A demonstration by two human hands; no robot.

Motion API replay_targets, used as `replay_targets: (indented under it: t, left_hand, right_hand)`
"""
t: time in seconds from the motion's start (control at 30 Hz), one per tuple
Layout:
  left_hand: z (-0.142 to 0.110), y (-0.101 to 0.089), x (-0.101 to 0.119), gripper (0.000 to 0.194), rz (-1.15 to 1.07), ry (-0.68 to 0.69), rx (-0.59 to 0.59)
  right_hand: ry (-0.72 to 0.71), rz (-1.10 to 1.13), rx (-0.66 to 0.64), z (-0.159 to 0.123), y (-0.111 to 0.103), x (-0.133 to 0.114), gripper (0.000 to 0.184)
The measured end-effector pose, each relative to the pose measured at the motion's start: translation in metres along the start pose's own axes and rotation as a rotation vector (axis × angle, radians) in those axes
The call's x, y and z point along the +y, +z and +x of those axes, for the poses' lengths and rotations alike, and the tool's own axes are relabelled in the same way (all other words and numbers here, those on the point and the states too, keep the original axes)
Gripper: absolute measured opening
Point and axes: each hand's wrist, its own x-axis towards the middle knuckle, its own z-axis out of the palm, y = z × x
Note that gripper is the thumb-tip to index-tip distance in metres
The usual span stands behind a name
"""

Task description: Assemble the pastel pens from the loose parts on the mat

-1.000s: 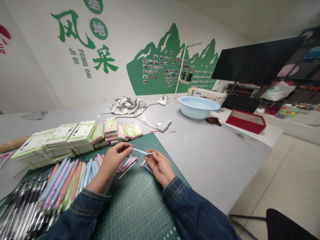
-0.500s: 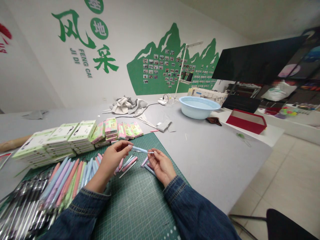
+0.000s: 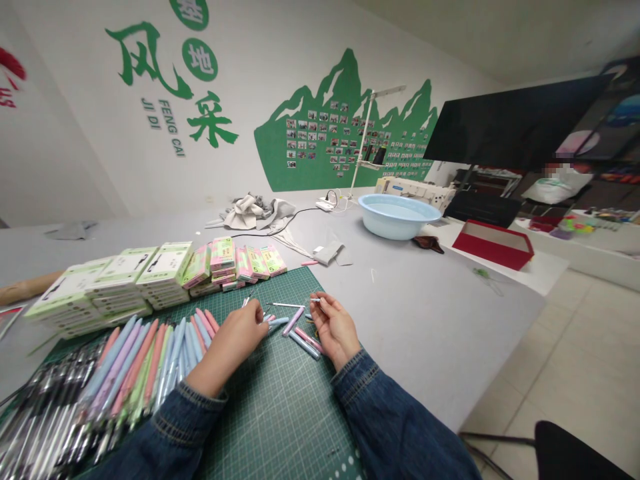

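Observation:
Low over the mat, my left hand has its fingers curled down at a light blue pen barrel, which sticks out past the fingertips. Pinched between my right thumb and forefinger is a tiny pale piece, too small to name; the other fingers of my right hand curl loosely. A thin white pen refill lies between the hands. Near it rest a lilac pen barrel, a pink one and a blue one. My left hand partly hides other pen parts.
Rows of pastel pens and clear-and-black pens cover the left of the green cutting mat. Behind them stand stacked white-green boxes and small pink-green boxes. A blue basin and red box stand farther right.
My hands have drawn apart. The left lowered the blue barrel toward the mat, while the right moved slightly right with the tiny piece. A white refill now shows between them.

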Motion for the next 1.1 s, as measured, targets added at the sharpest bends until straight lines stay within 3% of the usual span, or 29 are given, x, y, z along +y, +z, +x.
replay_targets:
  t: [0.17, 0.37, 0.57, 0.73, 0.9, 1.1]
  left_hand:
    - [-0.004, 0.012, -0.001, 0.003, 0.104, 0.038, -0.123]
    - [-0.008, 0.012, 0.004, 0.009, 0.125, 0.010, -0.129]
    - [-0.007, -0.005, 0.021, 0.012, -0.116, 0.134, 0.016]
    - [-0.010, 0.001, 0.036, 0.017, -0.437, 0.249, 0.099]
    - [-0.015, 0.012, 0.040, 0.015, -0.436, 0.265, 0.141]
    - [-0.016, 0.013, 0.038, 0.013, -0.391, 0.261, 0.142]
  right_hand:
    - [-0.010, -0.012, -0.012, 0.000, -0.001, 0.000, 0.012]
    - [-0.002, -0.031, -0.035, -0.001, -0.001, 0.002, 0.011]
    - [0.013, -0.053, -0.043, -0.004, 0.002, 0.004, 0.012]
    - [0.065, -0.093, -0.044, -0.012, 0.007, 0.008, 0.013]
    - [0.100, -0.200, -0.069, -0.022, 0.013, 0.012, 0.024]
    - [0.027, -0.389, -0.097, -0.029, 0.017, 0.012, 0.027]
